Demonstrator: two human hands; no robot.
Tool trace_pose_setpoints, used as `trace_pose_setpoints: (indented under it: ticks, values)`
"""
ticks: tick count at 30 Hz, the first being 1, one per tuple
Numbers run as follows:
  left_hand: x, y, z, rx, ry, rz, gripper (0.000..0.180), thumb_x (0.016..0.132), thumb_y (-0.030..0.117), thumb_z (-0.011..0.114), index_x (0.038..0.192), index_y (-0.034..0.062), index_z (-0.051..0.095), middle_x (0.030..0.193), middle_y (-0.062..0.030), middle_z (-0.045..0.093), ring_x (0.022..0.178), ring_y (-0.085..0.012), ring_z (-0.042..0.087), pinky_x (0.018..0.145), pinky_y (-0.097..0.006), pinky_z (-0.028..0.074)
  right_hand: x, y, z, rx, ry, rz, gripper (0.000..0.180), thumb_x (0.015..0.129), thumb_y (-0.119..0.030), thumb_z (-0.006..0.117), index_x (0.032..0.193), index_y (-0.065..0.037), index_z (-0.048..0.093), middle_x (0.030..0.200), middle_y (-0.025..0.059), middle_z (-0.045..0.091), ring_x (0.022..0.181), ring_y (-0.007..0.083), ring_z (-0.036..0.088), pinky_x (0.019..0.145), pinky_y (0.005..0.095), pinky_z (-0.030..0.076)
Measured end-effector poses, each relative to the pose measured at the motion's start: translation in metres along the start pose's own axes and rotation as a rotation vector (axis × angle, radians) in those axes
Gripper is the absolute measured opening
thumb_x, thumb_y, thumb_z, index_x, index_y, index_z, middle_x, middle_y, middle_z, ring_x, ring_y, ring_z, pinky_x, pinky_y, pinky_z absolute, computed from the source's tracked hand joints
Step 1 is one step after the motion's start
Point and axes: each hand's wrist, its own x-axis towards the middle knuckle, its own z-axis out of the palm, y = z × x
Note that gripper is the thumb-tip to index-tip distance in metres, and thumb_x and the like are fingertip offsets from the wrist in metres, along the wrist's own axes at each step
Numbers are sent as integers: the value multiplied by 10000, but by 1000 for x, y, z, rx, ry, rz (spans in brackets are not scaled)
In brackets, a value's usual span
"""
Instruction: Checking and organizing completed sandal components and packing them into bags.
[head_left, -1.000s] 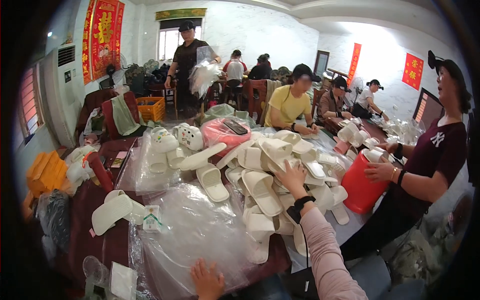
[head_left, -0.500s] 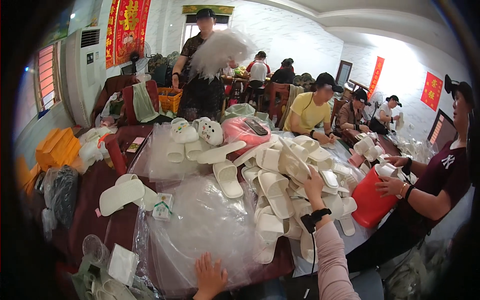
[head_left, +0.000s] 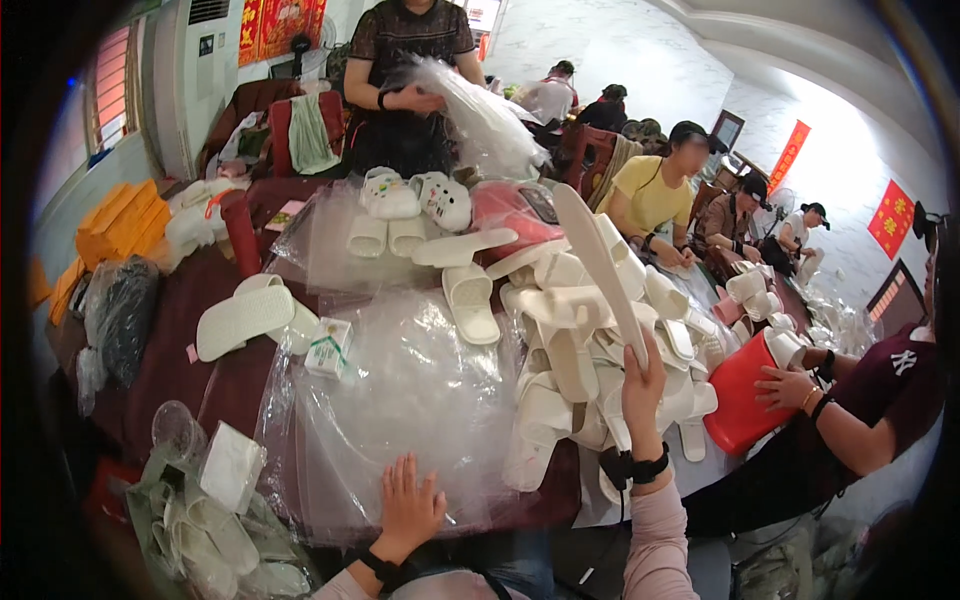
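My right hand [head_left: 643,392] is closed round one end of a long white slipper [head_left: 603,265], which it holds up on edge above a heap of white slippers [head_left: 545,405]. Flat and with fingers spread, my left hand [head_left: 410,505] rests on the near part of a stack of clear plastic bags [head_left: 385,415]. One white slipper [head_left: 470,305] lies at the far right edge of the bags. A small white and green box [head_left: 328,348] stands on their left side.
Left of the bags lies a pair of white slippers [head_left: 245,320]. White clogs [head_left: 392,195] stand at the table's far side. A co-worker at the right holds a red bucket [head_left: 740,400]. Across the table, another person holds clear plastic film [head_left: 485,120]. Bagged slippers [head_left: 205,535] lie at the lower left.
My right hand has lifted the slipper off the heap and tilted it upright. The left hand still lies on the bags. The person across the table has lowered the plastic film.
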Motion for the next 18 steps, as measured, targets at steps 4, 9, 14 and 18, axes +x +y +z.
trace_pose_setpoints:
  ticks: [4, 9, 14, 18]
  values:
    - [-2, -3, -5, -31, 4, -11, 447, 790, 266, 583, 1173, 42, 527, 1356, -281, 371, 1274, -428, 337, 1054, -573, 237, -50, -26, 13, 118, -105, 156, 353, 916, -102, 570, 1254, -9, 531, 1085, 122, 627, 1000, 152, 569, 879, 275, 426]
    - [-3, -1, -9, -9, -13, -15, 453, 798, 273, 575, 1187, 46, 526, 1359, -273, 376, 1279, -416, 336, 1055, -567, 239, -95, -55, 23, 171, -332, 267, 335, 884, -70, 603, 1202, 23, 552, 1102, 117, 621, 1008, 160, 566, 868, 281, 434]
    - [-2, 1, -7, -40, 19, 17, 437, 782, 263, 595, 1150, 36, 535, 1337, -287, 373, 1258, -428, 336, 1054, -578, 226, -118, -66, 27, 198, -517, -55, 377, 859, 28, 521, 1228, -37, 562, 1178, 146, 605, 1100, 257, 578, 937, 318, 429]
    - [-3, 5, -13, 32, -19, -23, 399, 783, 246, 577, 1121, 35, 568, 1233, -264, 474, 1174, -413, 436, 1003, -559, 313, -110, -56, 24, 237, -805, -295, 629, 649, 139, 445, 1228, -70, 576, 1286, 101, 552, 1228, 340, 468, 1023, 411, 380]
